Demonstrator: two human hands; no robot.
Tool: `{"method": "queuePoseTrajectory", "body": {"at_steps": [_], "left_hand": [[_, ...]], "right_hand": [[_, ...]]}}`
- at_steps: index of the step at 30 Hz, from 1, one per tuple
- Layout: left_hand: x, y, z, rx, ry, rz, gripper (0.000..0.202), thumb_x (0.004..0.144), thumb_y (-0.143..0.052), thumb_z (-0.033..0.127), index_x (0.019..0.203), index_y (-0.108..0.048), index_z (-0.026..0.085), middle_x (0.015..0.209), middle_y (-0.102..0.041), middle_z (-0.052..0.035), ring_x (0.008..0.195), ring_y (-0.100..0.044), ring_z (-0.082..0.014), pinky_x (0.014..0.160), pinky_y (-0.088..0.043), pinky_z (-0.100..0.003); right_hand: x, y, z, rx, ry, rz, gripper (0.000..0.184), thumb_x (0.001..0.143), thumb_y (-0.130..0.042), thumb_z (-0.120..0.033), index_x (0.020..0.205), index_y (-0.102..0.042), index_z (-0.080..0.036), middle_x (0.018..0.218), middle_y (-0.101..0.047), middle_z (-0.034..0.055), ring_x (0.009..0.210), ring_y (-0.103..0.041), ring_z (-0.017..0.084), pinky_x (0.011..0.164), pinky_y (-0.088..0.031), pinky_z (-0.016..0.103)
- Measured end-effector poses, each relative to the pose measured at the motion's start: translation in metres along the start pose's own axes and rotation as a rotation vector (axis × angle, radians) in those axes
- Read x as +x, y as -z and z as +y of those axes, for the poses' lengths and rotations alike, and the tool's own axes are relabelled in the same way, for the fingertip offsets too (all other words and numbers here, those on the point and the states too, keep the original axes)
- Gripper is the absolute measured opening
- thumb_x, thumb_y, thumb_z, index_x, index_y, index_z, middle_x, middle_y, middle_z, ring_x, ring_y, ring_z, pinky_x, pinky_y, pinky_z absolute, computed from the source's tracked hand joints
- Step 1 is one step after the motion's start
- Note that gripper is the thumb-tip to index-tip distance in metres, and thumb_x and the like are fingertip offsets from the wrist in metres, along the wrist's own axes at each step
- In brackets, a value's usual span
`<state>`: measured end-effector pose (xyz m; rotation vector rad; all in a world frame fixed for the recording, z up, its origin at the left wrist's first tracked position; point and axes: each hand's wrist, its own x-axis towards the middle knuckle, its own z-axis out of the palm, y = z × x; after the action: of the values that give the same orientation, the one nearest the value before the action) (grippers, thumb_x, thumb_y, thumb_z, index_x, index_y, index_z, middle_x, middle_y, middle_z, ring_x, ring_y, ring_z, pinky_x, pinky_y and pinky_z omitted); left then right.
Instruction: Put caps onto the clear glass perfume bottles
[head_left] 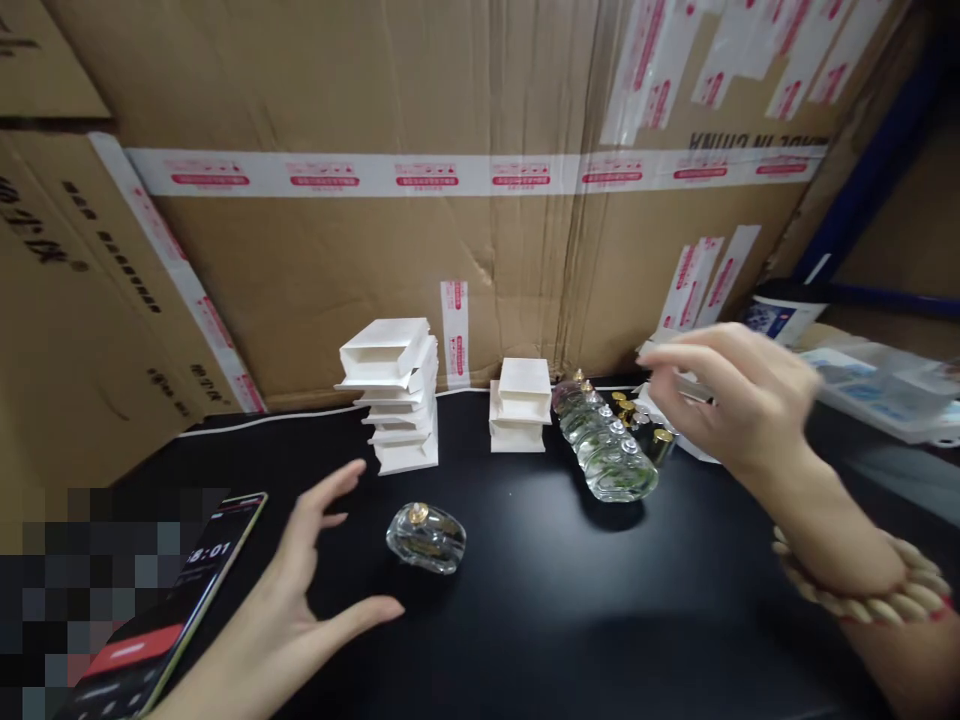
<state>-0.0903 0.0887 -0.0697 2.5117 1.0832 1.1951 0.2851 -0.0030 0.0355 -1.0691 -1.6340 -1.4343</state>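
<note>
My left hand (292,585) is open, its thumb and fingers spread apart beside a clear glass perfume bottle (427,540) with a gold neck and no cap on it. A gap shows between the hand and the bottle. My right hand (739,400) is raised at the right, its thumb and forefinger curled together in a pinch. Anything between those fingertips is too small or blurred to make out. Below and left of it stands a row of similar glass bottles (619,465), with several small gold and silver caps (661,445) beside them.
White paper boxes stand in a tall stack (409,430) and a shorter stack (521,405) against the cardboard wall (360,270). A phone (187,590) lies at the left. At the right are a lidded cup (784,310) with a straw and a clear plastic tray (892,395).
</note>
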Motion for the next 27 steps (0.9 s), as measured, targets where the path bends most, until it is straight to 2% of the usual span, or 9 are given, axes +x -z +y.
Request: {"method": "queuePoseTrajectory", "body": {"at_steps": [2, 3, 5, 7, 10, 12, 16, 22, 27], "left_hand": [[0.009, -0.019, -0.008, -0.029, -0.016, -0.118, 0.076, 0.075, -0.064, 0.054, 0.138, -0.025, 0.037, 0.138, -0.039, -0.0022, 0.125, -0.04, -0.0215, 0.098, -0.041, -0.039], [0.014, -0.028, -0.011, -0.05, -0.011, -0.156, 0.072, 0.075, -0.064, 0.053, 0.136, -0.028, 0.038, 0.134, -0.043, -0.0012, 0.124, -0.042, -0.0209, 0.1, -0.039, -0.041], [0.026, -0.041, -0.012, -0.104, 0.008, -0.235, 0.072, 0.067, -0.07, 0.055, 0.129, -0.04, 0.033, 0.128, -0.047, -0.0026, 0.12, -0.044, -0.0237, 0.101, -0.034, -0.044], [0.039, -0.051, -0.003, -0.128, 0.015, -0.354, 0.066, 0.065, -0.072, 0.053, 0.123, -0.049, 0.029, 0.125, -0.049, -0.0042, 0.117, -0.045, -0.0254, 0.102, -0.03, -0.046], [0.056, -0.064, 0.018, -0.194, 0.032, -0.393, 0.05, 0.062, -0.074, 0.048, 0.1, -0.059, 0.019, 0.116, -0.054, -0.0072, 0.113, -0.046, -0.0261, 0.101, -0.028, -0.044], [0.06, -0.072, 0.03, -0.257, 0.026, -0.369, 0.049, 0.065, -0.073, 0.047, 0.1, -0.057, 0.016, 0.111, -0.055, -0.0079, 0.107, -0.049, -0.0236, 0.097, -0.032, -0.042], [0.052, -0.079, 0.037, -0.197, -0.095, -0.31, 0.04, 0.08, -0.062, 0.046, 0.104, -0.052, 0.016, 0.102, -0.054, -0.0045, 0.095, -0.05, -0.018, 0.086, -0.037, -0.034], [0.041, -0.068, 0.035, 0.0, -0.341, -0.099, 0.026, 0.089, -0.055, 0.03, 0.111, -0.044, 0.021, 0.105, -0.053, 0.0018, 0.097, -0.048, -0.0114, 0.085, -0.033, -0.026], [0.041, -0.065, 0.032, 0.011, -0.388, -0.12, 0.034, 0.091, -0.053, 0.028, 0.122, -0.042, 0.023, 0.106, -0.053, 0.0012, 0.097, -0.047, -0.0112, 0.087, -0.032, -0.024]], "right_hand": [[-0.009, -0.015, 0.015, 0.003, -0.067, -0.107, 0.01, 0.082, -0.052, -0.012, 0.083, -0.061, -0.017, 0.074, -0.058, -0.0024, 0.065, -0.052, 0.01, 0.057, -0.036, 0.023], [-0.016, -0.022, 0.024, 0.044, -0.158, -0.215, 0.011, 0.082, -0.054, -0.014, 0.086, -0.064, -0.019, 0.074, -0.058, -0.0042, 0.064, -0.052, 0.007, 0.056, -0.036, 0.021], [-0.032, -0.032, 0.039, 0.055, -0.269, -0.544, 0.011, 0.081, -0.061, -0.022, 0.089, -0.068, -0.024, 0.078, -0.06, -0.0059, 0.064, -0.053, 0.007, 0.05, -0.031, 0.02], [-0.044, -0.037, 0.05, 0.105, -0.314, -0.744, 0.008, 0.077, -0.066, -0.023, 0.082, -0.07, -0.028, 0.077, -0.061, -0.0079, 0.063, -0.054, 0.007, 0.05, -0.031, 0.018], [-0.05, -0.038, 0.052, 0.084, -0.449, -1.108, 0.019, 0.077, -0.065, -0.02, 0.088, -0.07, -0.034, 0.087, -0.063, -0.01, 0.076, -0.056, 0.009, 0.056, -0.033, 0.019], [-0.048, -0.036, 0.048, 0.05, -0.503, -1.253, 0.021, 0.076, -0.066, -0.021, 0.091, -0.07, -0.036, 0.087, -0.063, -0.0109, 0.078, -0.056, 0.009, 0.058, -0.034, 0.021], [-0.045, -0.037, 0.034, 0.06, -0.487, -1.372, 0.02, 0.073, -0.066, -0.02, 0.087, -0.07, -0.033, 0.083, -0.064, -0.0099, 0.075, -0.056, 0.009, 0.057, -0.034, 0.021], [-0.05, -0.044, 0.024, 0.019, -0.501, -1.389, 0.015, 0.071, -0.057, -0.01, 0.076, -0.065, -0.022, 0.064, -0.059, -0.0052, 0.063, -0.052, 0.01, 0.052, -0.031, 0.021], [-0.053, -0.046, 0.026, 0.028, -0.503, -1.349, 0.017, 0.071, -0.056, -0.008, 0.075, -0.065, -0.022, 0.069, -0.06, -0.0053, 0.066, -0.052, 0.01, 0.055, -0.031, 0.021]]}}
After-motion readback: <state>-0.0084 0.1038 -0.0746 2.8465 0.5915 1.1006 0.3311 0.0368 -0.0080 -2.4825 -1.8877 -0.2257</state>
